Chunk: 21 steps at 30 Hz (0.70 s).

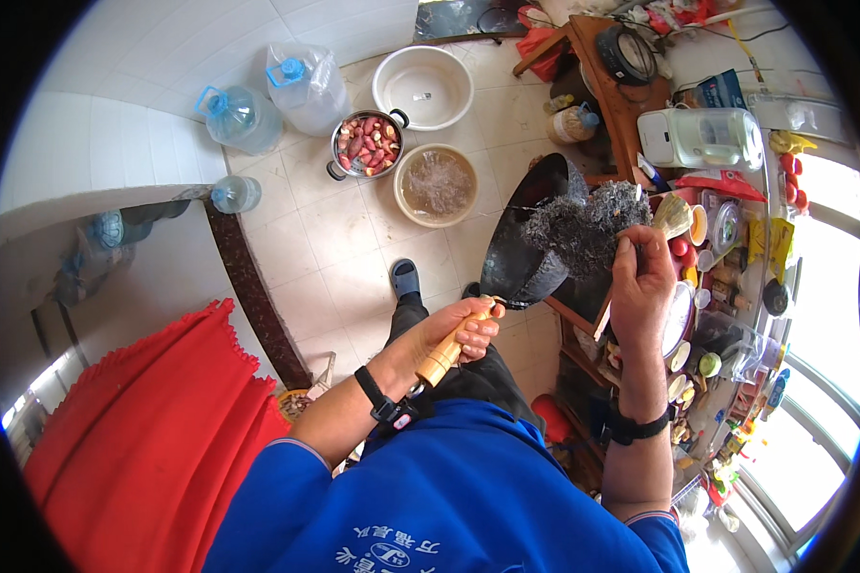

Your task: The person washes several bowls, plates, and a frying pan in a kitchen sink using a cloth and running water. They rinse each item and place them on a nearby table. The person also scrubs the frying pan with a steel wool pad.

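Note:
My left hand [466, 328] is wrapped around the pale wooden handle [444, 358] of a black wok [505, 247]. The wok is held up off the floor, tipped on its side. A dark grey, shaggy mass [580, 229] lies across the wok and sticks out past it to the right. Whether it is a scourer or a crust on the wok, I cannot tell. At the right edge of this mass, my right hand [641, 272] pinches it between thumb and fingers. Those fingertips are partly hidden.
On the tiled floor stand a steel steamer pot of cut sweet potatoes [367, 145], a basin of cloudy water [436, 185], a white basin [423, 86] and several water bottles [240, 118]. A cluttered counter [688, 286] runs along the right. A red cloth [158, 444] hangs at left.

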Motion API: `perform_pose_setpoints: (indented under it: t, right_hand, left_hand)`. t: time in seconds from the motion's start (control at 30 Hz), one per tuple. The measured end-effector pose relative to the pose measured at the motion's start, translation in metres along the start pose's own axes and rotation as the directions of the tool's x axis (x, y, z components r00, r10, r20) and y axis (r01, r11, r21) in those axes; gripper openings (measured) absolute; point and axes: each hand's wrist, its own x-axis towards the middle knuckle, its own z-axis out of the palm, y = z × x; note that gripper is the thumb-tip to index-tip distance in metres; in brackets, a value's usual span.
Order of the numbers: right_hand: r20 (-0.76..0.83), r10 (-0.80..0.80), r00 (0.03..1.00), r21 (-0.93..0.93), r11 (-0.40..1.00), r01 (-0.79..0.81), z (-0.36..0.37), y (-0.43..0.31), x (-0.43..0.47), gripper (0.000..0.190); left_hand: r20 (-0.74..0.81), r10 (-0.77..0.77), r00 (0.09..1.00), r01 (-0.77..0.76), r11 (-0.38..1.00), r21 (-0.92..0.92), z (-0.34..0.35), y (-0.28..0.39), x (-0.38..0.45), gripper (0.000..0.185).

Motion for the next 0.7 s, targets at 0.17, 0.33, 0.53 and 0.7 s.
perform_pose_setpoints:
  t: [0.17, 0.33, 0.53, 0.7]
  right_hand:
    - [-0.024, 0.036, 0.999, 0.035, 0.999, -0.035, 0.003, -0.006, -0.007, 0.003]
    - [-0.031, -0.034, 0.999, 0.003, 0.999, 0.034, 0.0, -0.009, -0.008, 0.003]
    - [-0.057, -0.11, 0.992, 0.014, 0.994, 0.111, -0.008, -0.007, -0.002, 0.002]
    - [-0.033, -0.091, 0.995, 0.118, 0.989, 0.094, -0.015, 0.006, 0.0, 0.003]
  left_hand:
    - [0.007, -0.004, 1.0, 0.004, 1.0, 0.019, -0.005, -0.008, -0.006, 0.018]
    - [-0.122, 0.056, 0.991, -0.02, 0.96, 0.279, -0.008, -0.018, -0.008, 0.018]
    - [-0.245, 0.289, 0.926, -0.028, 0.699, 0.715, -0.004, -0.036, -0.022, 0.021]
    - [-0.342, 0.441, 0.83, 0.028, 0.58, 0.814, -0.003, -0.067, -0.029, 0.013]
